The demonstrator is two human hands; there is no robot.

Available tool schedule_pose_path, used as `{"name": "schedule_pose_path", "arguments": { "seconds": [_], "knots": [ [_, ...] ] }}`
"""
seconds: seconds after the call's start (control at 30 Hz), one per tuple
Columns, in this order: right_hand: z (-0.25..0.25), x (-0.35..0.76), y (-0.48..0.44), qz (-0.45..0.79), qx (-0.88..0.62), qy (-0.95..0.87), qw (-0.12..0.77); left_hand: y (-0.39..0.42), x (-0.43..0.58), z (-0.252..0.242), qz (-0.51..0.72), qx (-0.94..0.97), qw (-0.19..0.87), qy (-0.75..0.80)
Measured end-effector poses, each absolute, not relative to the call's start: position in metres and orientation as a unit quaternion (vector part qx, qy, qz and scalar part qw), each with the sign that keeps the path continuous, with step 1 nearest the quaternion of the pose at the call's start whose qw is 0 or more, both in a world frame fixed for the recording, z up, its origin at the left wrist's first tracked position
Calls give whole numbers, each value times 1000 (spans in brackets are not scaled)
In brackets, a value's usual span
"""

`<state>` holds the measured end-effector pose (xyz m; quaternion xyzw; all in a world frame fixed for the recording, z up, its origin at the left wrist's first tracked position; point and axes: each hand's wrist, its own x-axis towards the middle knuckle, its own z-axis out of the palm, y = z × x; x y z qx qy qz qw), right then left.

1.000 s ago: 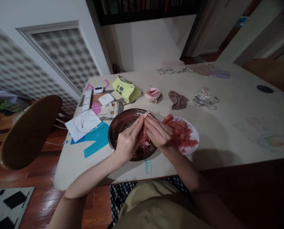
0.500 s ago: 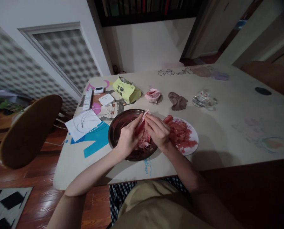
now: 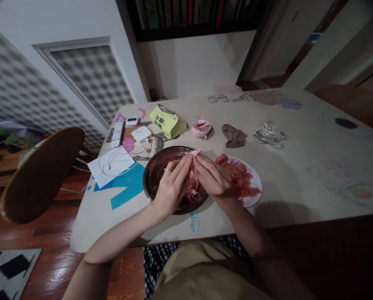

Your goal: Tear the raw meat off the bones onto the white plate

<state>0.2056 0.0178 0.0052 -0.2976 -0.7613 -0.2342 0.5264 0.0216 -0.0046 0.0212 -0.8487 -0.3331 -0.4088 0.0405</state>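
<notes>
Above a round metal bowl (image 3: 152,166), a piece of raw meat (image 3: 195,152) with pale skin or membrane is pinched between both hands. My left hand (image 3: 173,183) is closed on its left side, a ring on one finger. My right hand (image 3: 213,175) grips the same piece from the right, fingertips almost touching the left ones. Below, more raw meat (image 3: 192,185) lies in the bowl, partly hidden by the hands. Right of the bowl, a white plate (image 3: 258,183) carries a heap of red meat pieces (image 3: 244,179), partly covered by my right hand.
Behind the bowl are a yellow-green packet (image 3: 167,121), a pink-white bundle (image 3: 201,128), a brown cloth (image 3: 233,135) and a crumpled clear plastic item (image 3: 268,134). To the left lie a remote control (image 3: 117,133), a white box (image 3: 141,133), a cable and a paper sheet (image 3: 109,166).
Both hands have shifted slightly right, still pinching the meat. The left fingers have straightened and now lie further along the piece. The camera view has tilted a little.
</notes>
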Motion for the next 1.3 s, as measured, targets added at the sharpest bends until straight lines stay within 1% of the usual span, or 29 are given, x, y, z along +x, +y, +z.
{"name": "schedule_pose_path", "arguments": {
  "seconds": [0.13, 0.2, 0.3, 0.5, 0.7, 0.83, 1.0, 1.2, 1.3],
  "knots": [
    [6, 214, 10, -211, -306, -783, 499, -16, 22, 26, -417, -850, 13, -321],
    [8, 215, 6, -208, -307, -782, 501, -21, 23, 29, -415, -852, -7, -321],
    [12, 213, 1, -211, -305, -769, 520, -28, 24, 33, -413, -851, -19, -325],
    [19, 206, -4, -203, -311, -742, 557, -32, 26, 35, -412, -852, -1, -324],
    [24, 196, -1, -191, -350, -698, 594, -27, 28, 31, -420, -851, -11, -315],
    [30, 186, 1, -153, -383, -664, 623, -19, 26, 29, -443, -843, -23, -304],
    [30, 181, 6, -113, -386, -643, 652, -13, 23, 23, -461, -829, -53, -312],
    [22, 177, 7, -44, -363, -705, 608, -19, 19, 20, -493, -773, -110, -383],
    [18, 176, 4, -27, -351, -722, 595, -23, 17, 20, -485, -768, -141, -393]
  ]
}}
